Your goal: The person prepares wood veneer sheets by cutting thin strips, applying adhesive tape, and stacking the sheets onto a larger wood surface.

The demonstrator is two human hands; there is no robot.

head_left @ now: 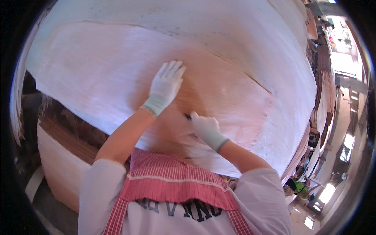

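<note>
My left hand (pixel 167 83), in a white knit glove with a greenish cuff, lies flat on a pinkish sheet of wood veneer (pixel 98 62), its fingers stretched out. Nearer to me and to the right, my right hand (pixel 205 127) wears a matching glove and is closed. A small dark tool (pixel 187 116) pokes out past its fingers and touches or nearly touches the veneer; its kind is hidden by the grip. Beneath the pinkish piece spreads a larger, paler veneer sheet (pixel 290 98), visible around its far and right edges.
At the lower left stands a stack of veneer sheets (pixel 64 160) with a brown, layered edge. More stacked sheets (pixel 324 94) line the right side. Farther off at the lower right, a person in green (pixel 301 190) shows small beside a walkway.
</note>
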